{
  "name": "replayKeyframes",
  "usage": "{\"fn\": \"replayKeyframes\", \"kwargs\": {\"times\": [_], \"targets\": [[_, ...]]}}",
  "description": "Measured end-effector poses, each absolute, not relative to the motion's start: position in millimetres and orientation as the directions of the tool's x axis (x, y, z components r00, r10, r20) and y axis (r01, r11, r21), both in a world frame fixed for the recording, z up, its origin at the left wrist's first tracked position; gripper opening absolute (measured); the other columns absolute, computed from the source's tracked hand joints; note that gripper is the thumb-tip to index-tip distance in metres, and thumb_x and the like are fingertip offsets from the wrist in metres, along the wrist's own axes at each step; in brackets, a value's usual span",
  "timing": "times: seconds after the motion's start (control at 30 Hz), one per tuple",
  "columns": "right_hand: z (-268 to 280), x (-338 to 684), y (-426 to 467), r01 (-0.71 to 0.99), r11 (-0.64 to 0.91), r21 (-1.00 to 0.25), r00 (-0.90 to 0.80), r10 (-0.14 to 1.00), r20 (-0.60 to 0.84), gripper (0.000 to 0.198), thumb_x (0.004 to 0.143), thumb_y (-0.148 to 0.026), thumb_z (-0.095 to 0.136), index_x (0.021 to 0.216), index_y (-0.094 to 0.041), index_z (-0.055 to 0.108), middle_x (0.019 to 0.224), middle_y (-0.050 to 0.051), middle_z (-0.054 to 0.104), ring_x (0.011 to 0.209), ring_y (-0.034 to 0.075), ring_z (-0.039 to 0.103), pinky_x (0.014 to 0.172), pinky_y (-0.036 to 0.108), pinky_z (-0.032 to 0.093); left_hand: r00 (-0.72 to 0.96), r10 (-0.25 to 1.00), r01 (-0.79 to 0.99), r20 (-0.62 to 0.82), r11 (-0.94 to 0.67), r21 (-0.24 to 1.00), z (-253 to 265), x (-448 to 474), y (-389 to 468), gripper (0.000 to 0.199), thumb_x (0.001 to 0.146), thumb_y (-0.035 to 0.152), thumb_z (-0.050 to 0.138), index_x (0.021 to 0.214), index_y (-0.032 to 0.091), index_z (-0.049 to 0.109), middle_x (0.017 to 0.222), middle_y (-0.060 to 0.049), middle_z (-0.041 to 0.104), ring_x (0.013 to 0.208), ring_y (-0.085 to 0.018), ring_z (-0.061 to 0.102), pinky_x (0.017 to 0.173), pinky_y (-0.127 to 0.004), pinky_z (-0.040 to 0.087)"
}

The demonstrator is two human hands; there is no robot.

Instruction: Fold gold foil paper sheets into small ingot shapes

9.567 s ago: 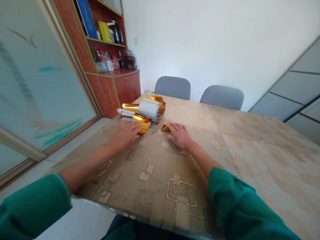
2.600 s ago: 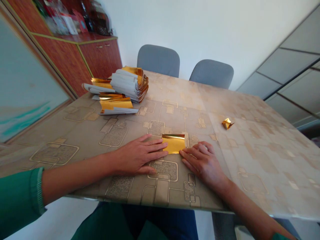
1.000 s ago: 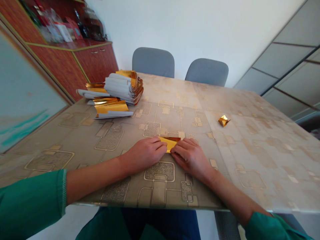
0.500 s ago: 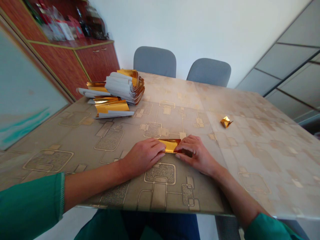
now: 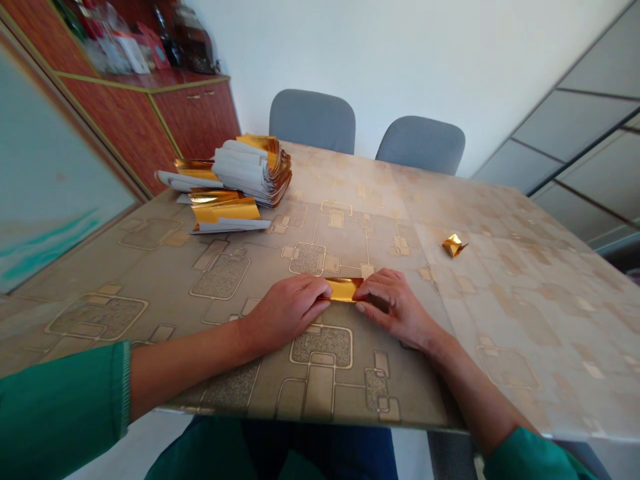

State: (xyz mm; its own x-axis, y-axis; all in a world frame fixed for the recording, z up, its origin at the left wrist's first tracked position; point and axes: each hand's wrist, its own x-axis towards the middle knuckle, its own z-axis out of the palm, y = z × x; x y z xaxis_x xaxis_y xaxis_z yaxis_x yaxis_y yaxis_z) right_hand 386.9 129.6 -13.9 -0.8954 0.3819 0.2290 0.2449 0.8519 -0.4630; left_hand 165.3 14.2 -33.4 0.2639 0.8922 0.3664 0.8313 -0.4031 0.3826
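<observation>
Between my hands, close to the table's near side, lies a narrow folded strip of gold foil paper (image 5: pixel 344 290). My left hand (image 5: pixel 293 308) pinches its left end, the fingers closed over it. On the right end, the thumb and fingers of my right hand (image 5: pixel 393 301) are closed in a pinch. Both ends of the strip are covered by my fingers. Farther off to the right sits a small folded gold foil piece (image 5: pixel 454 246), apart from my hands. Stacks of gold and white foil paper (image 5: pixel 245 170) lie at the back left.
A patterned cloth covers the table (image 5: pixel 320 373). Behind its far edge stand two grey chairs, the left chair (image 5: pixel 313 120) and the right chair (image 5: pixel 421 143). A reddish wooden cabinet (image 5: pixel 195 113) with bottles and bags fills the back left corner.
The gold strip looks slightly narrower from front to back. Both hands keep their grip on its ends, nearly in place. The view has shifted a little.
</observation>
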Motion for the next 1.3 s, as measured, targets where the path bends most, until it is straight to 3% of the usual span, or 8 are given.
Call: {"fn": "replayKeyframes", "kwargs": {"times": [0.9,1.3], "targets": [[-17,388,130,0.258,0.859,-0.441,-0.886,0.393,0.247,0.020,0.098,-0.032,0.050,0.087,-0.022,0.064,0.084,0.000,0.067,0.084,0.017,0.057,0.088,0.037,0.033,0.235,0.898,0.815,0.372,-0.391,0.429,-34,163,14,0.012,0.098,0.024,0.050,0.104,0.017,0.058,0.099,-0.006,0.069,0.089,-0.020,0.065,0.080,-0.033,0.053],[-26,378,129,0.329,0.815,-0.477,-0.815,0.501,0.293,0.011,0.098,-0.028,0.055,0.093,-0.024,0.065,0.085,-0.001,0.072,0.080,0.018,0.058,0.083,0.036,0.033,0.246,0.878,0.764,0.411,-0.437,0.476,-33,162,15,0.014,0.098,0.015,0.045,0.107,0.017,0.055,0.125,-0.008,0.061,0.115,-0.017,0.060,0.101,-0.033,0.049]]}}
